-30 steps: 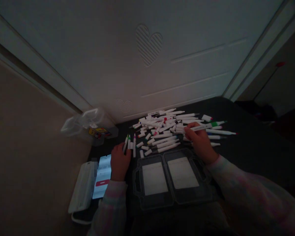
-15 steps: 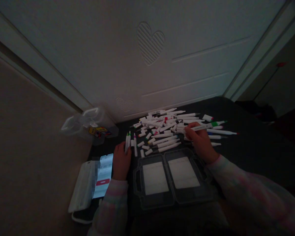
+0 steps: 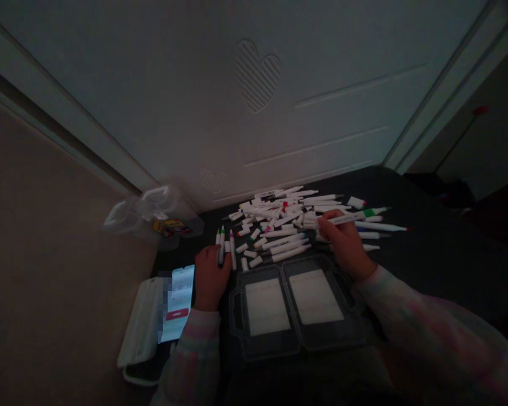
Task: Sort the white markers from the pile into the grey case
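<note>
My right hand is closed in a pinch round a white marker with a green band and an uncapped green tip pointing right. It hovers over the right part of a heap of white markers. On the left, my left hand has its thumb and fingers round the lower end of a green-tipped marker, lying in a small row. A purple-tipped marker lies just right of it. Something dark shows between the thumb and fingers, too dim to make out. Loose white caps lie between the row and the heap.
An opened clear plastic case lies in front of me on the dark table. A lit phone and a white case are at the left. Clear plastic containers stand behind them, against the white panel.
My left hand has shifted slightly, its thumb moving right towards the purple-tipped marker. My right hand keeps the green-banded marker in nearly the same place.
</note>
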The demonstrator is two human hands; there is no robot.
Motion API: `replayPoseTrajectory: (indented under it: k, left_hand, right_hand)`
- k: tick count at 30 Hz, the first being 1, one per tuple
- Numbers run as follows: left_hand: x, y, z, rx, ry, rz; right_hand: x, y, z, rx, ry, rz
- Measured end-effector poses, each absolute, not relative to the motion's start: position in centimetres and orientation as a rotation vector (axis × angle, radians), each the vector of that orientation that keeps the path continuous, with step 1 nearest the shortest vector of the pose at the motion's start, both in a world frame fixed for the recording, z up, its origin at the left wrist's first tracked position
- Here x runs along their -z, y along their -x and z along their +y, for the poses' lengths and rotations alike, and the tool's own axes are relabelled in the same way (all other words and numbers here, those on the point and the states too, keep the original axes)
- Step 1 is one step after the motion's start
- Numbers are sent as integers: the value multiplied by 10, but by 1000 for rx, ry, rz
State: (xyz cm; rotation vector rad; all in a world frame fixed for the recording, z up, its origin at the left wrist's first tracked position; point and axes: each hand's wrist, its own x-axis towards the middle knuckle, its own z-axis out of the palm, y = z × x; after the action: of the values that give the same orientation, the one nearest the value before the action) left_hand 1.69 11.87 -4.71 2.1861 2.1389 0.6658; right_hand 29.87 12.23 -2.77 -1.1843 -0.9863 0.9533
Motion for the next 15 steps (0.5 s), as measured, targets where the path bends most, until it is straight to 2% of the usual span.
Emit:
replayPoseTrajectory:
  k: [15]
  left_hand:
    - [46, -15, 119, -576, -2280, 2007]
  right_hand:
    - [26, -304, 125, -875, 1135, -891]
